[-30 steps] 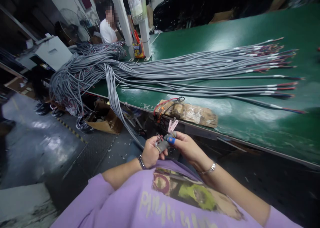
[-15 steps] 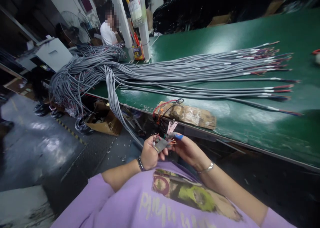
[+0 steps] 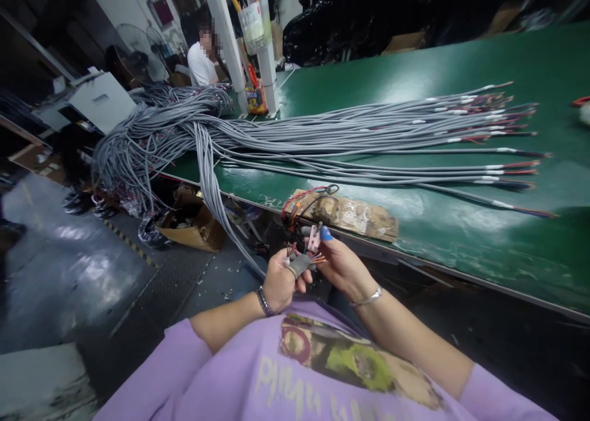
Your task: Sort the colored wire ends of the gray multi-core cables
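Landmark: wooden board [image 3: 350, 217], placed at the near edge of the green bench [image 3: 465, 240].

Item, left hand [image 3: 280, 283]: located in front of the board, past its left end. Closed narrowly; a bundle of thin wires [image 3: 319, 259] is held, the coloured ends fanned toward the right hand. A grey finger cover [image 3: 299, 265] is worn on the thumb.

Item, right hand [image 3: 343, 264]: located just in front of the board. A pink clip [image 3: 313, 239] appears to be pinched between the thumb, fitted with a blue finger cover [image 3: 326, 233], and a forefinger that is partly hidden.

Change: a second ago the blue-covered thumb was pressed close against the left fingers; now it is raised beside the clip, and the wire ends are left exposed. The left hand's hold is little altered. By judgement, the wires are kept steady on one side while the clip is being handled on the other.

Item, hanging grey cables [image 3: 214, 187]: draped off the bench, left of the board, and led down toward the left hand.

Item, laid-out grey cables [image 3: 345, 126]: spread beyond the board, unaltered.
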A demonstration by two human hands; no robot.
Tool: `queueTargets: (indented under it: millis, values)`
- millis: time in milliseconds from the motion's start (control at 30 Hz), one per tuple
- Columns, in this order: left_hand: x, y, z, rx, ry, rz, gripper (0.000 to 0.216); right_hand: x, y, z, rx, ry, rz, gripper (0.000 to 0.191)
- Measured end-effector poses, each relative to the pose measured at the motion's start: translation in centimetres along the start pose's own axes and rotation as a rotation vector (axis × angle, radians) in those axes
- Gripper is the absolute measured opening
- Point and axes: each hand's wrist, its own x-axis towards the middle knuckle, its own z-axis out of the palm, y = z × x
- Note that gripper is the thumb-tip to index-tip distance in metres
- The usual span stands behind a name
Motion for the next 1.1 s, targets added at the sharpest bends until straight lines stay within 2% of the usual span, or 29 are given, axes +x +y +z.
queueTargets:
  millis: [200,367,500,733,933,1000,1100]
  values:
    - [0.0,-0.1,0.0,0.012,-0.009,0.001,0.052,-0.3,-0.2,0.6,-0.065,0.034,0.012,0.042]
    - [-0.2,-0.6,-0.7,0.033,-0.022,0.021,0.053,-1.1,-0.4,-0.4,-0.169,-0.078,0.118,0.055]
    - [-0.4,-1.5,-1.8,0.088,-0.058,0.049,0.050,-2.2,-1.2,-1.3,-0.340,-0.149,0.204,0.053]
    - [-0.5,-1.7,-2.4,0.233,-0.171,0.055,0.046,-2.7,-2.5,-0.3,-0.561,-0.194,0.086,0.044]
    - [-0.5,-0.8,-2.2,0.316,-0.362,-0.136,0.043,-2.6,-1.9,0.5,-0.719,-0.246,0.079,0.042]
    - [-0.5,-0.8,-2.3,0.311,-0.361,-0.167,0.042,-2.6,-1.5,0.1,-0.720,-0.246,0.046,0.043]
    - [-0.4,-0.9,-2.3,0.269,-0.277,-0.137,0.044,-2.7,-1.2,-0.9,-0.652,-0.189,-0.008,0.047]
